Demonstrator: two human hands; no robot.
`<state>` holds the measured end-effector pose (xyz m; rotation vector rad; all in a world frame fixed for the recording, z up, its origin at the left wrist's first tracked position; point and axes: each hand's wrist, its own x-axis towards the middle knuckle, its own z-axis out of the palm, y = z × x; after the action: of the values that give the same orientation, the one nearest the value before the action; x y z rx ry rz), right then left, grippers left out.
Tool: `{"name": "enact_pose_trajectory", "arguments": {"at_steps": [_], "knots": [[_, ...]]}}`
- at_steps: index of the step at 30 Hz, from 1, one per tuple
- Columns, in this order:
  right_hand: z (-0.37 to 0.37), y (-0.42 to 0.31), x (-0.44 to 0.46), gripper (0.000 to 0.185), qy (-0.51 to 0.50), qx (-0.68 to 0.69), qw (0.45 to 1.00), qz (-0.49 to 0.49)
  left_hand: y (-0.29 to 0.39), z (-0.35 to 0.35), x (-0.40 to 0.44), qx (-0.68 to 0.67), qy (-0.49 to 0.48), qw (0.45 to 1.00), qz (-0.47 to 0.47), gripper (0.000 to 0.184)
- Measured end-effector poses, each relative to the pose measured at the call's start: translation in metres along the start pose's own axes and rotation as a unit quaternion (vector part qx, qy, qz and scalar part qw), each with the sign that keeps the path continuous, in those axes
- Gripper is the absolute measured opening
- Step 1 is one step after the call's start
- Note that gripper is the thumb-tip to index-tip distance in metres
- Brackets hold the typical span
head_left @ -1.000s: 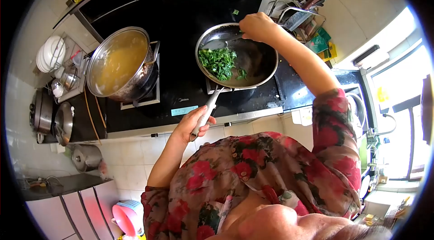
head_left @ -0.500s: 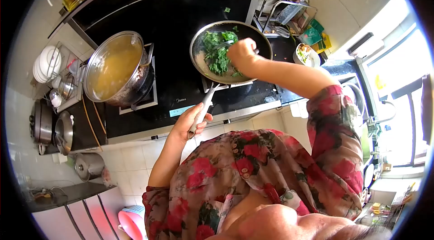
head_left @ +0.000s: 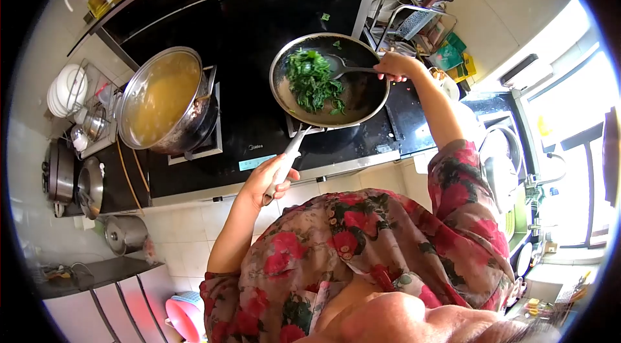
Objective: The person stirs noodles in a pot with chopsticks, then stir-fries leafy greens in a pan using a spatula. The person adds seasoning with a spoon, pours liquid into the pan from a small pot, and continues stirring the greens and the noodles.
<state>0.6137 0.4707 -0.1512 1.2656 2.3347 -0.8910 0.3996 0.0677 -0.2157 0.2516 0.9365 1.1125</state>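
My left hand (head_left: 268, 181) is closed around the pale handle of a frying pan (head_left: 284, 110), which sits over the right side of the stove. Chopped leafy greens (head_left: 309, 81) lie heaped in the pan's left half, with a few loose bits on its far and near sides. At the pan's right rim, my right hand (head_left: 397, 67) grips the dark handle of a spatula (head_left: 356, 70). The spatula's rounded head rests against the right side of the greens, partly hidden by them.
A large steel pot (head_left: 129, 129) of cloudy yellowish liquid stands on the left burner. Behind my right hand are a utensil rack (head_left: 388, 10) and a partly hidden bowl (head_left: 451, 87). A dish rack with plates (head_left: 71, 87) is at the far left; the sink (head_left: 504, 142) is at right.
My right hand has moved right from above the greens to the pan's right rim, bringing the spatula into clear view. The greens are gathered more tightly. My left hand stays on the handle.
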Motion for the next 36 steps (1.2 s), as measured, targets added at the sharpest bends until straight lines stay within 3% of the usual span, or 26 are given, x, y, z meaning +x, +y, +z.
{"name": "enact_pose_trajectory", "arguments": {"at_steps": [2,3,4,6,8,11,16,18,21,26,30,32,36], "knots": [[0.018,0.011,0.008,0.033,0.076,-0.019,0.994,-0.080,-0.002,-0.001,0.002,-0.015,-0.008,1.000,-0.002,0.034],[0.027,0.025,0.018,0.036,0.211,-0.192,0.936,-0.206,-0.002,0.000,0.001,-0.008,0.000,1.000,0.001,0.033],[0.029,0.015,0.005,0.036,0.207,-0.191,0.937,-0.207,-0.003,0.000,0.002,-0.010,0.004,1.000,-0.001,0.033],[0.032,-0.011,-0.038,0.034,0.291,-0.296,0.889,-0.195,-0.004,-0.003,0.002,-0.023,-0.001,1.000,0.000,0.032],[0.034,-0.034,-0.068,0.030,0.279,-0.374,0.868,-0.170,-0.004,-0.003,0.003,-0.021,0.003,1.000,-0.001,0.032],[0.040,-0.042,-0.080,0.025,0.286,-0.428,0.823,-0.238,-0.003,-0.003,0.002,-0.017,-0.003,1.000,0.001,0.033],[0.008,-0.076,-0.086,0.032,0.298,-0.426,0.838,-0.167,-0.003,0.000,-0.001,-0.015,-0.013,1.000,0.016,0.033],[0.002,-0.077,-0.052,0.017,0.304,-0.439,0.834,-0.138,-0.003,0.000,0.000,-0.017,-0.017,1.000,0.018,0.033],[0.023,-0.100,-0.017,0.014,0.282,-0.465,0.828,-0.134,-0.004,-0.002,0.000,-0.013,-0.019,1.000,0.011,0.032],[0.042,-0.126,-0.098,0.009,0.267,-0.488,0.791,-0.256,-0.004,-0.003,0.002,-0.009,-0.004,1.000,0.007,0.041],[0.055,-0.146,-0.150,0.008,0.152,-0.546,0.795,-0.216,-0.004,-0.001,0.002,-0.011,-0.002,1.000,0.007,0.041],[0.085,-0.139,-0.114,0.014,0.141,-0.549,0.807,-0.165,-0.002,-0.001,0.001,-0.031,-0.022,0.999,0.007,0.031],[0.098,-0.119,-0.064,0.016,0.202,-0.604,0.769,-0.047,-0.001,0.003,0.000,-0.020,-0.007,1.000,0.007,0.030]]}}
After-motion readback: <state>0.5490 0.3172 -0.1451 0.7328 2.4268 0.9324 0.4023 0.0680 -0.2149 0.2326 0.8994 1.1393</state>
